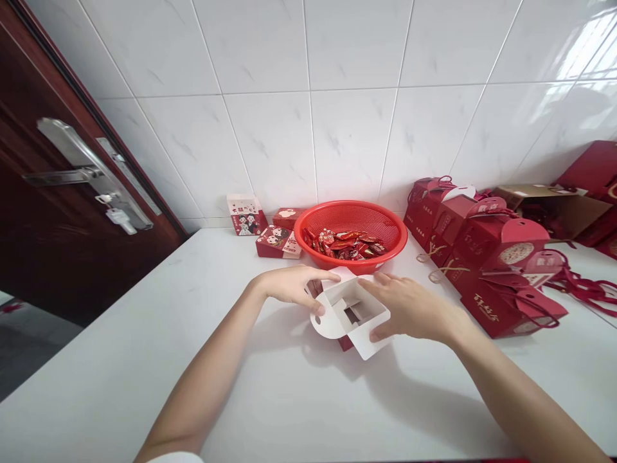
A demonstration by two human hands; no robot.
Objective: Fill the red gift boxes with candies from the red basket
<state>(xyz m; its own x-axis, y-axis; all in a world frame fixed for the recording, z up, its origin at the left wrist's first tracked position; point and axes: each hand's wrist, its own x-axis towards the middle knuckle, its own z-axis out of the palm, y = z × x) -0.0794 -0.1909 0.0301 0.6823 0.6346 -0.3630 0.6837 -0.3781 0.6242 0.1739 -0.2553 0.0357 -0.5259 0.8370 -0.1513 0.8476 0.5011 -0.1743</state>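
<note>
Evidently, the step in hand is the shaping of a folding gift box [369,310], red outside and white inside, on the white tabletop [216,399] just in front of the red mesh basket [354,217]. Its top is open, with the rounded flap [328,326] spread to the left and the near flap [367,346] folded out on the side away from the basket. The left hand [292,286] grips the box's left side, its thumb pressing the rounded flap; the right hand [412,307] is closed around the opposite wall, thumb at the near flap. A dark gap [352,314] shows at the bottom, so the base seems not fully closed. The next move probably calls for a steady hold on the walls while the base is pressed flat, without creasing the card. Inside the basket lie red wrapped packets [351,244]; to its right stand corded red boxes [482,241], and to its left small printed cartons [277,243].
</note>
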